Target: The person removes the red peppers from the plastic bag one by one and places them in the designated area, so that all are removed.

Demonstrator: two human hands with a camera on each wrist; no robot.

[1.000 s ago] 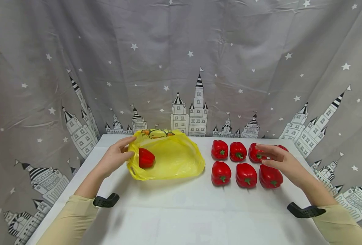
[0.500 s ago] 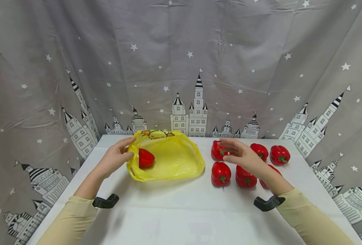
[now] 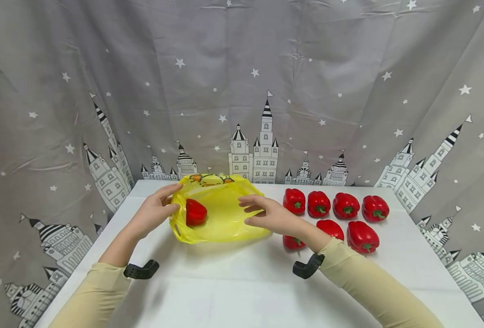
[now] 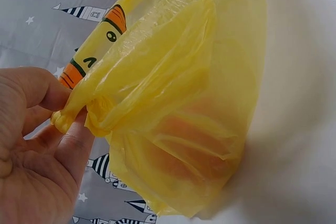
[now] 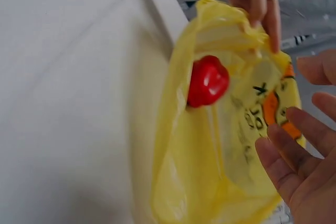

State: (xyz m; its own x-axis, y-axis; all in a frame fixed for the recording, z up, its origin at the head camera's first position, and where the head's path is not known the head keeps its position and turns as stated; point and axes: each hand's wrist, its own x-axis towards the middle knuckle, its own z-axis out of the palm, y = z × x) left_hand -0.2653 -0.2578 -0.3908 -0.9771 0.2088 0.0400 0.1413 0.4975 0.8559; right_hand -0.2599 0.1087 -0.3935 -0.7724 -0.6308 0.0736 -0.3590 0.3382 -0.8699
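My left hand pinches the gathered left edge of a yellow plastic bag; the left wrist view shows the bunched film between thumb and fingers. The bag's mouth is spread wide, and one red bell pepper lies inside near the left hand. That pepper also appears in the right wrist view, bright red. Over the bag's right side, my right hand hovers with fingers spread and nothing in them. Whether its fingertips touch the film cannot be told.
Several red bell peppers stand in two rows on the right of the white table. My right forearm passes over the front row and partly hides it. A grey curtain with castles and stars hangs behind the table.
My right hand has moved left from above the peppers on the right to the bag's right side, carrying nothing. The left hand and the bag have stayed in place.
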